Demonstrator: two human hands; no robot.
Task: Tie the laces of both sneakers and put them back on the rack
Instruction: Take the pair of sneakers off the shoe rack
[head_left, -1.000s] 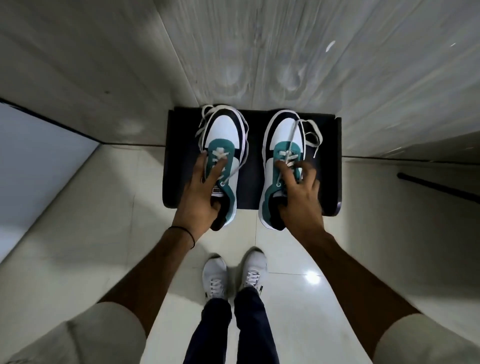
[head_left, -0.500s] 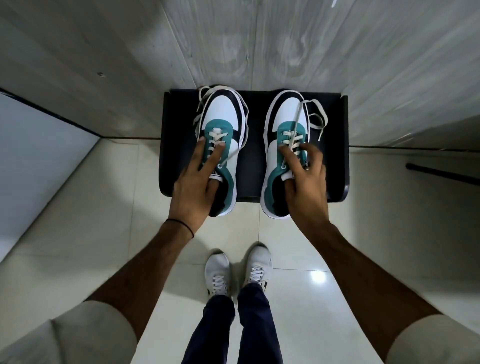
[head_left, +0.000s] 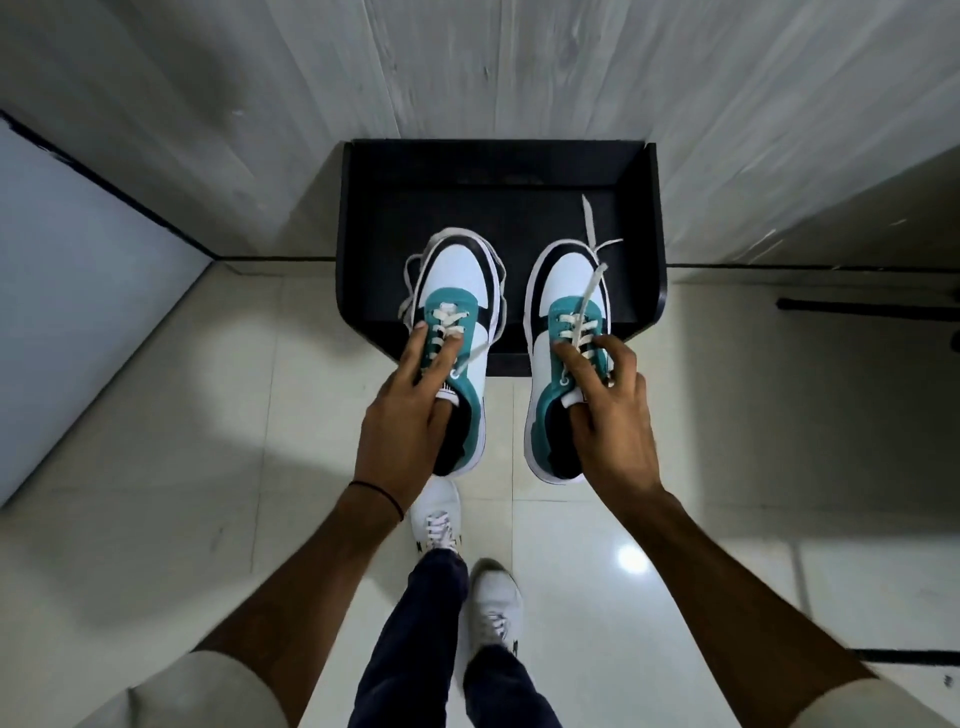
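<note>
Two white, teal and black sneakers hang in the air over the front edge of the black rack (head_left: 498, 171). My left hand (head_left: 402, 415) grips the left sneaker (head_left: 457, 291) at the tongue and collar. My right hand (head_left: 605, 410) grips the right sneaker (head_left: 563, 283) the same way. The white laces on both are untied. Loose lace ends (head_left: 592, 228) of the right sneaker trail over the rack shelf, and the left sneaker's laces loop around its toe.
The rack stands against a pale wood-grain wall (head_left: 519, 67) on a glossy tiled floor (head_left: 208, 415). My own feet in white shoes (head_left: 439, 514) and dark trousers stand just below the sneakers. A dark bar (head_left: 862, 306) lies low at the right.
Both hands have lifted the sneakers off the rack shelf and drawn them back toward me, and the shelf now shows bare. One foot has stepped back.
</note>
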